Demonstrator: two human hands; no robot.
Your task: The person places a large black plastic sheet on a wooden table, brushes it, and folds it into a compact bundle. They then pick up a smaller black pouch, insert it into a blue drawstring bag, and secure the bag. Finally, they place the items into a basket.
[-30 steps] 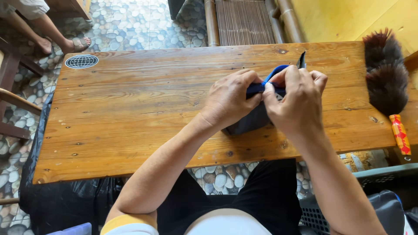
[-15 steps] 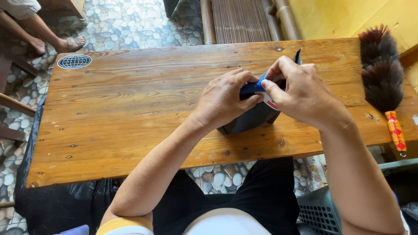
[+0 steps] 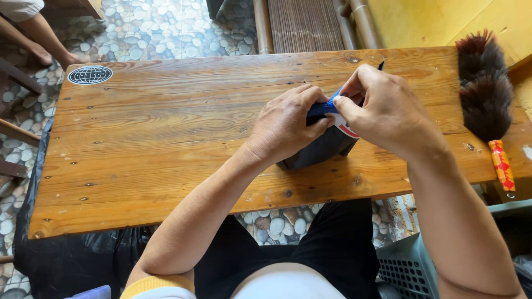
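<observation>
A dark pouch (image 3: 324, 148) near the table's (image 3: 155, 138) front edge is gripped by the left hand (image 3: 288, 124), while its blue strip (image 3: 332, 102) is pinched by the right hand (image 3: 385, 113).

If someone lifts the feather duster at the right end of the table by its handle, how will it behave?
The feather duster probably feels light for its size, since most of it is fluffy dark plumes. The plumes would likely flop and bend, while the thin patterned handle looks stiff. Lying flat on the wooden table, it seems unlikely to roll.
</observation>
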